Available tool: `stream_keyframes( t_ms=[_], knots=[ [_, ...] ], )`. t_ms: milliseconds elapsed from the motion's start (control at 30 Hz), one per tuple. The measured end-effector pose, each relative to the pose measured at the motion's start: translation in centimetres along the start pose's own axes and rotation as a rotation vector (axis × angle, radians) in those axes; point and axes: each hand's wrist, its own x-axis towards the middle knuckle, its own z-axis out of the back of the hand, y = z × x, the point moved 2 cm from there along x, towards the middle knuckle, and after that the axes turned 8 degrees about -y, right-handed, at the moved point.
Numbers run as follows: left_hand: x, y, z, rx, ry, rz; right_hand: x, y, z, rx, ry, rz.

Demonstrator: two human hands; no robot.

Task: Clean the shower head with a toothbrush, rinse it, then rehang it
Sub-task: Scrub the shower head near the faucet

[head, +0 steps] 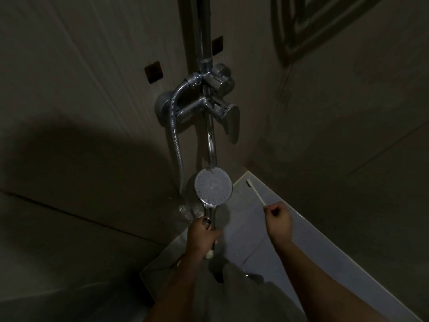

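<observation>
The ribbed chrome hose (176,145) hangs by the left wall. The left hand (202,235) grips the handle of the round chrome shower head (213,187), which faces up just under the curved spout (211,145). Open pale floor (246,235) separates it from the right hand (278,220), which pinches the end of the thin white toothbrush (255,191) near the right wall's edge.

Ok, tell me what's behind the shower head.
Behind the shower head, the spout comes down to its top rim and the hose hangs beside it. The foot of the wall right behind it is covered.
</observation>
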Motion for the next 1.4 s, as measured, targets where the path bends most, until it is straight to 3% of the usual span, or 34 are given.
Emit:
stream_keyframes(
  t_ms=[233, 700, 1233, 1400],
  knots=[
    [1.5, -1.5, 0.5, 0.003, -0.046, 0.033, -0.4, -0.5, 1.5, 0.039, -0.014, -0.018],
    [3.0, -4.4, -2.4, 0.1, 0.068, -0.083, 0.8, -1.1, 3.9, 0.029, -0.128, -0.042],
    [-0.1, 0.4, 0.4, 0.026, -0.009, 0.054, -1.2, 0.0, 2.0, 0.01, -0.015, 0.006],
    [1.4, -0.1, 0.9, 0.089, -0.013, -0.008, -1.7, 0.0, 2.2, 0.019, 0.009, 0.023]
  ],
)
